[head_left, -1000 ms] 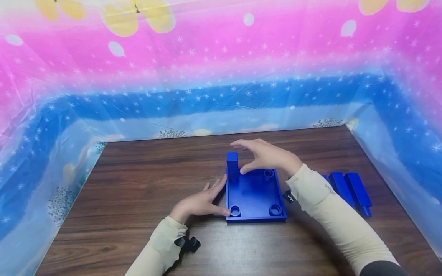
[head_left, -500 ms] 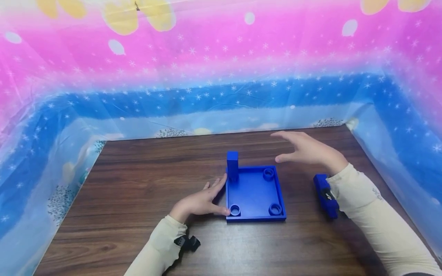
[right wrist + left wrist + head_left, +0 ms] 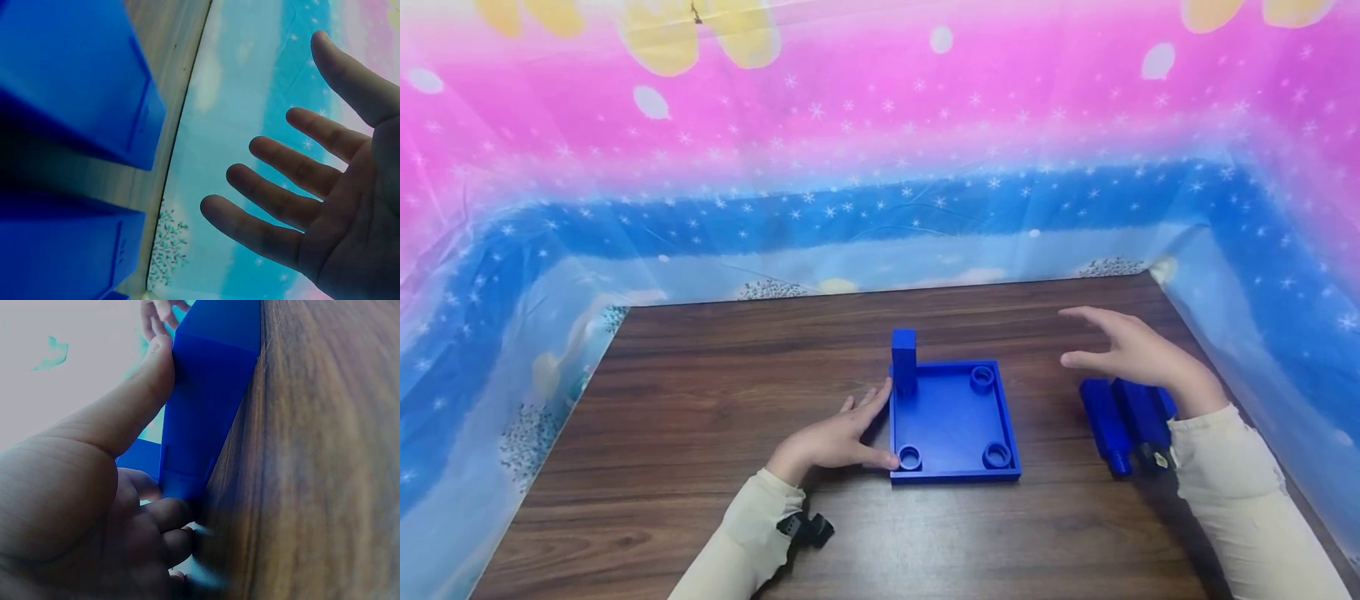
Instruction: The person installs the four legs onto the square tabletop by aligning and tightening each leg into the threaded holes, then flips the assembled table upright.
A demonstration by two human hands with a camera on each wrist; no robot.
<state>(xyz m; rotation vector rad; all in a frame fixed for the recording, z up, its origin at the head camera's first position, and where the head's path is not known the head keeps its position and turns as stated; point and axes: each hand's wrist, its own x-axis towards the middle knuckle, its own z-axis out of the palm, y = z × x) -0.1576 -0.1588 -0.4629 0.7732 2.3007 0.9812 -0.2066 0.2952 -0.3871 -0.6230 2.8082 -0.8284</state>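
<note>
A square blue tray-like base [image 3: 953,421] with a raised rim lies on the table, with round sockets in three of its corners. At its far left corner a blue square post [image 3: 905,358] stands upright. My left hand [image 3: 831,437] rests against the base's left side, thumb at the near corner and fingers along the edge; the left wrist view shows the thumb [image 3: 164,369] touching the blue side wall. Fingers spread and holding nothing, my right hand [image 3: 1138,354] hovers above several loose blue posts [image 3: 1101,417] lying at the right, partly covered by the wrist.
The dark wooden table [image 3: 700,400] is bordered at the back and sides by a patterned pink and blue cloth [image 3: 880,167]. In the right wrist view, blue posts [image 3: 75,250] lie close beside the hand.
My right hand has moved from beside the upright post rightward to above the loose posts. The left hand, the base and the upright post stay in place.
</note>
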